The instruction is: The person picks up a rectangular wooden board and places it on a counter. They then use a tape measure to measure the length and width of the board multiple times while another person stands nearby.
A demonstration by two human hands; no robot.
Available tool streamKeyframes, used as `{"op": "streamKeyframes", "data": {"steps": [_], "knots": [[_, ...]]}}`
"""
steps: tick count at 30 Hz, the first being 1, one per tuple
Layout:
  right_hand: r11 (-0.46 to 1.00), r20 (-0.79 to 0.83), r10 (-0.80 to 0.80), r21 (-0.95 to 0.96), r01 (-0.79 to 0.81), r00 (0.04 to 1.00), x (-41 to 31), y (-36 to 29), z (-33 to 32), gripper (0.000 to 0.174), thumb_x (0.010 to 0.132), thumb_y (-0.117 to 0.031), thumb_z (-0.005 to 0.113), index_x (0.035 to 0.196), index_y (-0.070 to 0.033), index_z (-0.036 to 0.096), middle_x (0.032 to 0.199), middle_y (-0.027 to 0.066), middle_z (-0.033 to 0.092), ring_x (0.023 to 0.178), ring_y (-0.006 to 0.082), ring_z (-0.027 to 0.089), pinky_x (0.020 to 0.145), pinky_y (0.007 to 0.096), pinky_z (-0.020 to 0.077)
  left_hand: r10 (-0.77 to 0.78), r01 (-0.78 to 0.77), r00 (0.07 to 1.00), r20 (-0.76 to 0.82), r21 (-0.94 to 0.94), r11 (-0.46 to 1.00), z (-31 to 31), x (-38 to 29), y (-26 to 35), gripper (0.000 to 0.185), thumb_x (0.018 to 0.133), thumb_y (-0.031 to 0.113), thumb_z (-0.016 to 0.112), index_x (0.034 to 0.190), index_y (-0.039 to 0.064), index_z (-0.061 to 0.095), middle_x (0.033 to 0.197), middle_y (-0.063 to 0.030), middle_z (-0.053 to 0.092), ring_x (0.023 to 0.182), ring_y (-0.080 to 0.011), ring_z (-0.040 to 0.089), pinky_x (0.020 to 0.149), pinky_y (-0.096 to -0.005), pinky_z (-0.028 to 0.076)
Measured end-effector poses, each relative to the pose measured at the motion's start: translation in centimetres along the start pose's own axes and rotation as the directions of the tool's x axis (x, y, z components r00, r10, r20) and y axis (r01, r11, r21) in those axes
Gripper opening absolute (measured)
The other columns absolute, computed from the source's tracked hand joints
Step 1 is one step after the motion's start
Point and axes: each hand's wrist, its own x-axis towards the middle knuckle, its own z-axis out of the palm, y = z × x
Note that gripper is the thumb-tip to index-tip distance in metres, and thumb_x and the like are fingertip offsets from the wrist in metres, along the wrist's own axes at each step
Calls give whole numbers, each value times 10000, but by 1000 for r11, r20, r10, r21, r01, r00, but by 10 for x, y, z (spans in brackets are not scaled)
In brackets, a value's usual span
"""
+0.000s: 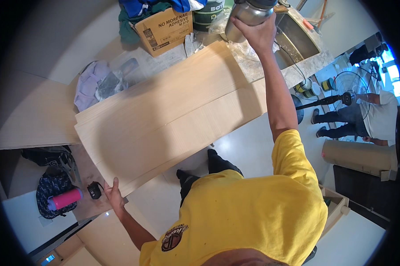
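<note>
A large stainless steel bottle [233, 31] with a dark lid is gripped in my right hand [261, 35], raised over the counter beside the sink. Before me lie pale wood-grain panels [173, 116], stacked with their edges slightly offset. At the near left corner of the panels, my left hand [114, 194] grips the edge, thumb on the top face and the fingers partly hidden beneath.
Behind the panels stand a cardboard adhesive box [170, 30] and a lilac cloth bag [90, 84]. A metal sink [298, 43] is at the right back. Farther right are a standing fan [348, 98] and another person [369, 114]. A pink bottle [65, 199] rests on a patterned backpack [52, 186] at left.
</note>
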Motion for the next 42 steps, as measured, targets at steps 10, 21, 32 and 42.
{"op": "streamKeyframes", "data": {"steps": [10, 21, 32, 42], "knots": [[935, 209, 228, 225, -274, 951, -47, -6, 123, 947, 598, -447, 955, 1250, 27, 458, 1097, 217, 657, 1037, 359, 674, 880, 446, 549, -111, 110, 992, 55, 32, 993, 36, 28, -35, 551, 938, 56, 695, 1447, 0, 494, 1397, -96, 594, 1279, -190, 533, 1126, -340, 350], [928, 22, 355, 114, -355, 935, -44, 26, 172, 879, 589, -322, 935, 1239, -35, 418, 1132, 182, 561, 1049, 378, 604, 879, 462, 519, 4, 42, 989, -145, 308, 950, 45, 21, -46, 622, 961, 70, 658, 1504, -43, 375, 1505, -159, 468, 1348, -264, 451, 1172, -406, 297], [887, 278, 365, 187, -423, 889, -37, 41, 157, 983, 601, -310, 939, 1331, -11, 355, 1248, 243, 531, 1202, 427, 540, 1024, 467, 472, 27, -31, 999, 30, 151, 988, 23, 33, -59, 637, 939, 106, 716, 1477, -55, 416, 1414, -166, 540, 1236, -230, 517, 1091, -362, 377], [850, 199, 371, 321, -418, 907, -131, -17, 81, 691, 817, -280, 809, 1371, -14, 493, 1314, 185, 558, 1183, 295, 606, 989, 402, 504, 205, -146, 971, -122, 380, 914, 32, 29, -73, 547, 918, 125, 757, 1360, -96, 523, 1270, -195, 609, 1115, -221, 571, 959, -345, 485]]}}
